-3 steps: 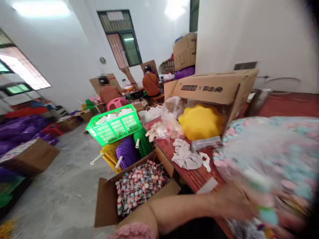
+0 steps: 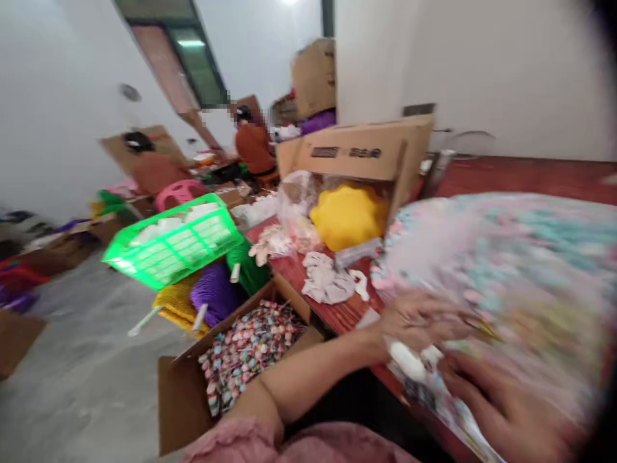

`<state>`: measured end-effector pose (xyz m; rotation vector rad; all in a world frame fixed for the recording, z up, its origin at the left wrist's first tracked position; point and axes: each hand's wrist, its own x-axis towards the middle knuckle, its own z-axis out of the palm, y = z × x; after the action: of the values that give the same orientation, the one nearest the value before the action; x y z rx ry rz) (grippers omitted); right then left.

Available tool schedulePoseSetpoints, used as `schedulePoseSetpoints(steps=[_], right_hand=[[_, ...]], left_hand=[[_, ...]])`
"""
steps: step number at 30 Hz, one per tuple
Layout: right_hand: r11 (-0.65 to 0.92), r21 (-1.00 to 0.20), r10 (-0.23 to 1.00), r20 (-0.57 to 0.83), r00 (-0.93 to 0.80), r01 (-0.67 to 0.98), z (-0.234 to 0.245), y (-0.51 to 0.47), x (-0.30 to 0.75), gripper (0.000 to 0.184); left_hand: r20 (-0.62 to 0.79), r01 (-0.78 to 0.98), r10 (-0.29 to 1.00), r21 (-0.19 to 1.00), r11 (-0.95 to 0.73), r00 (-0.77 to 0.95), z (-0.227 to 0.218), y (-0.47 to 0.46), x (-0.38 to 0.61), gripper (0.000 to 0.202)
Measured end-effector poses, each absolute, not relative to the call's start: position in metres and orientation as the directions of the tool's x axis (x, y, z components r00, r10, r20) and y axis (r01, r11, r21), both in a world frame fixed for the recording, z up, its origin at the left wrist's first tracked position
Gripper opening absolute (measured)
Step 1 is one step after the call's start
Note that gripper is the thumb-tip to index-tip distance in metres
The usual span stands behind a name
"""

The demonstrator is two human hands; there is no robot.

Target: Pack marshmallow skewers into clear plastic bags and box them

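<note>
A big heap of small pastel-coloured pieces (image 2: 506,276) covers the red table (image 2: 506,173) at the right, smeared by motion. My left hand (image 2: 419,318) reaches across from the lower left and rests on the near edge of the heap, its fingers blurred. My right hand (image 2: 511,411) lies at the lower right on the heap's front, fingers stretched out. Small white pieces (image 2: 409,361) lie between the two hands.
An open cardboard box (image 2: 366,154) with a yellow mass (image 2: 347,215) stands at the table's back. White scraps (image 2: 328,283) lie beside it. On the floor: a box of coloured pieces (image 2: 245,350), a green basket (image 2: 173,241), bundles of coloured strands (image 2: 214,289). Two persons sit far back.
The view has swung right and down. My left hand has moved up onto the heap, and my right hand has come into view at the lower right.
</note>
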<state>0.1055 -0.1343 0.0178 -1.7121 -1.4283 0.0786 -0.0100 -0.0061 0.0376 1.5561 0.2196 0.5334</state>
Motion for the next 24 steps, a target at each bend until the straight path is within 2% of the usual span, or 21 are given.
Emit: schedulePoseSetpoints(steps=[2, 3, 5, 6, 8, 9, 11, 13, 14, 16, 17, 18, 19, 21, 22, 24], right_hand=[[0.097, -0.598, 0.816, 0.505, 0.281, 0.795, 0.031, -0.137, 0.111, 0.021], [0.103, -0.55, 0.767, 0.575, 0.286, 0.829, 0.036, -0.136, 0.114, 0.018], [0.134, -0.41, 0.661, 0.716, 0.227, 0.902, 0.041, -0.133, 0.118, 0.013], [0.133, -0.378, 0.65, 0.731, 0.207, 0.916, 0.04, -0.132, 0.118, 0.014], [0.117, -0.366, 0.631, 0.745, 0.216, 0.923, 0.034, -0.132, 0.115, 0.015], [0.107, -0.395, 0.631, 0.736, 0.245, 0.912, 0.029, -0.132, 0.112, 0.015], [0.093, -0.506, 0.644, 0.688, 0.336, 0.857, 0.022, -0.135, 0.106, 0.015], [0.081, -0.687, 0.679, 0.568, 0.464, 0.722, 0.018, -0.136, 0.101, 0.013], [0.077, -0.799, 0.702, 0.468, 0.537, 0.596, 0.018, -0.136, 0.099, 0.012], [0.069, -0.986, 0.775, 0.148, 0.614, 0.151, 0.018, -0.135, 0.096, 0.015], [0.044, -0.994, 0.82, -0.022, 0.572, -0.102, 0.018, -0.134, 0.094, 0.02], [0.003, -0.95, 0.859, -0.157, 0.488, -0.312, 0.018, -0.134, 0.092, 0.025], [-0.045, -0.889, 0.886, -0.246, 0.394, -0.455, 0.016, -0.132, 0.088, 0.029], [-0.123, -0.82, 0.913, -0.315, 0.261, -0.558, 0.012, -0.13, 0.077, 0.033], [-0.146, -0.813, 0.919, -0.322, 0.226, -0.564, 0.01, -0.128, 0.069, 0.033], [-0.181, -0.793, 0.927, -0.334, 0.167, -0.582, 0.005, -0.127, 0.051, 0.032]], left_hand=[[0.197, -0.159, 0.599, 0.98, -0.118, 0.776, 0.046, -0.008, -0.012, 0.049], [0.136, -0.147, 0.617, 0.989, -0.034, 0.775, 0.045, -0.011, -0.013, 0.057], [-0.027, -0.109, 0.46, 0.958, 0.267, 0.887, 0.037, -0.019, -0.013, 0.058], [-0.076, -0.068, 0.351, 0.922, 0.382, 0.933, 0.033, -0.023, -0.013, 0.054], [-0.108, 0.0, 0.196, 0.877, 0.481, 0.975, 0.024, -0.032, -0.013, 0.048], [-0.108, 0.013, 0.176, 0.884, 0.468, 0.978, 0.022, -0.034, -0.014, 0.047], [-0.084, -0.005, 0.238, 0.937, 0.35, 0.968, 0.02, -0.035, -0.017, 0.044], [0.025, -0.053, 0.364, 0.996, 0.067, 0.931, 0.02, -0.032, -0.022, 0.037], [0.124, -0.074, 0.41, 0.988, -0.137, 0.903, 0.02, -0.03, -0.026, 0.031], [0.347, -0.087, 0.388, 0.83, -0.551, 0.854, 0.02, -0.025, -0.033, 0.026], [0.429, -0.084, 0.331, 0.706, -0.703, 0.841, 0.018, -0.024, -0.037, 0.028], [0.485, -0.079, 0.27, 0.586, -0.807, 0.832, 0.016, -0.022, -0.04, 0.031], [0.519, -0.077, 0.217, 0.487, -0.87, 0.827, 0.014, -0.022, -0.043, 0.034], [0.556, -0.075, 0.157, 0.372, -0.925, 0.816, 0.009, -0.022, -0.048, 0.037], [0.568, -0.081, 0.151, 0.362, -0.929, 0.809, 0.007, -0.022, -0.051, 0.036], [0.576, -0.107, 0.178, 0.426, -0.898, 0.798, 0.006, -0.021, -0.066, 0.034]])
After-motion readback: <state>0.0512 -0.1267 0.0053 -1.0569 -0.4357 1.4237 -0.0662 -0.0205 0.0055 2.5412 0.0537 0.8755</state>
